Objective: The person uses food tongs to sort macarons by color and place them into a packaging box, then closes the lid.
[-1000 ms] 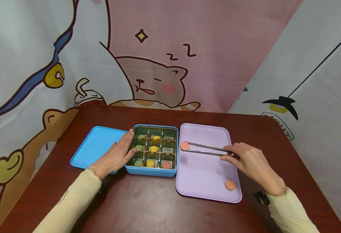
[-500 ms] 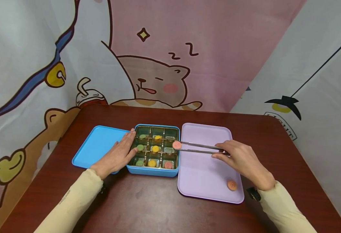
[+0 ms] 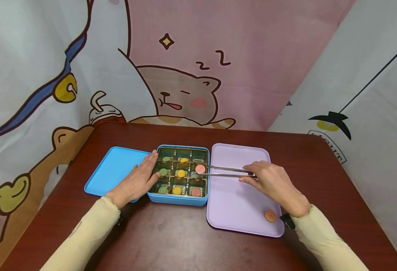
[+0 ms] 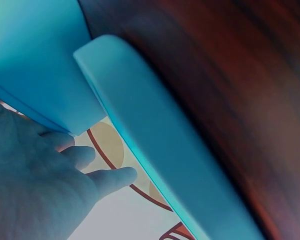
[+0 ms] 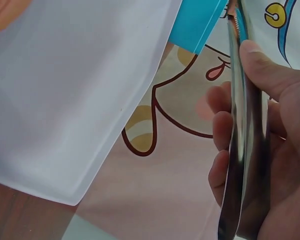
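My right hand point(image 3: 274, 186) holds a pair of metal tongs point(image 5: 245, 150) between thumb and fingers. At the tips of the tongs is a pink, round, cookie-like piece point(image 3: 200, 169), over the right middle compartment of a blue box point(image 3: 177, 200). Whether it touches the compartment floor, I cannot tell. Green pieces point(image 3: 163, 172) fill the box's left column, yellow pieces point(image 3: 180, 173) its middle column, and another pink piece point(image 3: 195, 192) lies in the front right compartment. With fingers extended, my left hand point(image 3: 134, 184) rests along the box's left side.
A lilac tray point(image 3: 242, 203) lies right of the box, bearing one orange-pink round piece point(image 3: 270, 215) near its front right corner. Left of the box lies a blue lid point(image 3: 113, 169), partly under my left hand. A cartoon-print cloth point(image 3: 252, 56) hangs behind the dark wooden table point(image 3: 171, 233).
My right hand has moved left, carrying the pink piece in the tongs from above the lilac tray to over the box's right middle compartment. My left hand has stayed on the box.
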The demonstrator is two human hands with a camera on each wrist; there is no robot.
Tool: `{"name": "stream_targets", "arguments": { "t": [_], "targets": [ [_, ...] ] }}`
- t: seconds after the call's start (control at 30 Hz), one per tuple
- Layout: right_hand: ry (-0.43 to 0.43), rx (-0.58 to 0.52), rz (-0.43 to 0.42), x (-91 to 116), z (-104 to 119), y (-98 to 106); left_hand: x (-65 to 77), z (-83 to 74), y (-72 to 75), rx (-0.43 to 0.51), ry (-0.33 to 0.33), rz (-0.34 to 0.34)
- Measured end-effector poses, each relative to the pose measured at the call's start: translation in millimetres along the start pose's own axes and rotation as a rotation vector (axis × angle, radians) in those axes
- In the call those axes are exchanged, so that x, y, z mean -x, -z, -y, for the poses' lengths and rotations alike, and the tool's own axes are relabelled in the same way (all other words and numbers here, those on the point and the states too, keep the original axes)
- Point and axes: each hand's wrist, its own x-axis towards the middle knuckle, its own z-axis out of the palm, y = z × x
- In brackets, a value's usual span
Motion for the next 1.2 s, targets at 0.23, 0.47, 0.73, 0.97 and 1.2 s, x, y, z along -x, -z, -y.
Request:
{"name": "stream_targets", "arguments": {
  "t": [0.23, 0.47, 0.73, 0.97, 1.2],
  "targets": [
    [-0.013, 0.019, 0.032, -3, 5, 1, -0.2, -0.6, -0.4, -0.005, 0.002, 0.002],
    [0.001, 0.037, 0.037, -6, 6, 3, -0.4, -0.9, -0.5, -0.004, 0.005, 0.003],
    [-0.017, 0.051, 0.077, -11, 8, 9, -0.2, -1.1, 0.2, 0.002, 0.009, 0.003],
    [-0.031, 0.052, 0.086, -10, 9, 11, 0.0, -1.4, 0.1, -0.001, 0.003, -0.001],
    [-0.05, 0.042, 0.064, -2, 5, 12, 0.4, -2.7, 0.9, 0.001, 0.006, 0.004]
  ]
}}
